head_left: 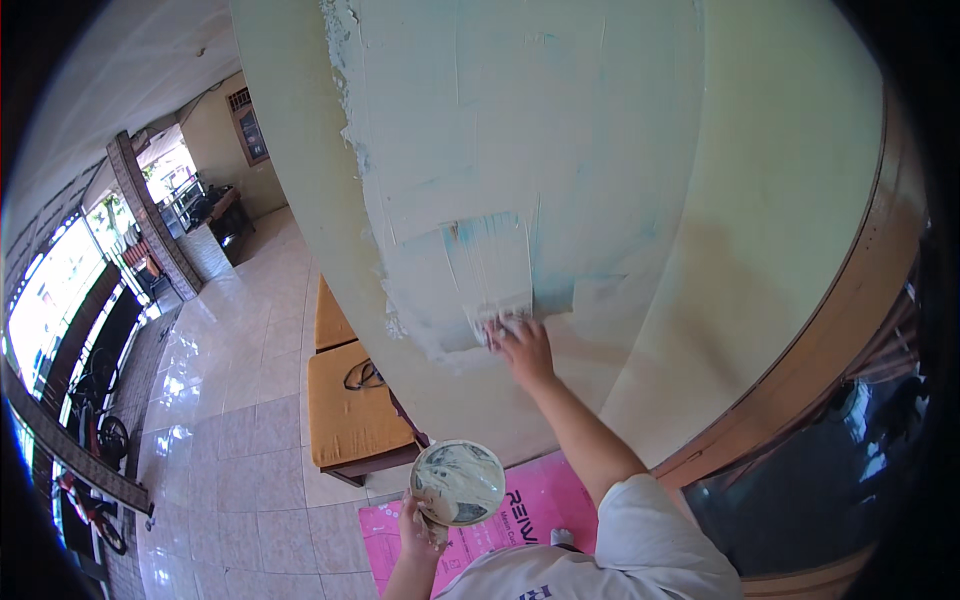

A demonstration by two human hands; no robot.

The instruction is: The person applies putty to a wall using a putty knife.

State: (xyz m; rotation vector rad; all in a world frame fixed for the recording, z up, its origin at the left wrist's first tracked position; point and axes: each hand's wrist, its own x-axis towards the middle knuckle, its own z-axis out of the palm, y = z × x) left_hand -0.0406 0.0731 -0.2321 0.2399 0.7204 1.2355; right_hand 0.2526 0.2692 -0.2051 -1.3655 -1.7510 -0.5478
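Observation:
My right hand (522,348) is raised to the wall (620,130), with its fingers closed round a putty knife (488,326) that is mostly hidden by the hand and smeared with white filler. The blade lies against a patch of fresh white filler (488,265) with vertical streaks and bluish edges. Lower down, my left hand (418,528) grips the side of a round tub (459,482), tilted so that its inside shows. White paste coats its bottom and walls unevenly.
A bench with a mustard-yellow cushion (358,405) stands left of the wall, a dark cord (364,375) on it. A pink printed sheet (545,490) covers the floor by my feet. Glossy tiles (235,420) stretch left toward a bicycle (105,440). A wooden frame (790,370) curves at right.

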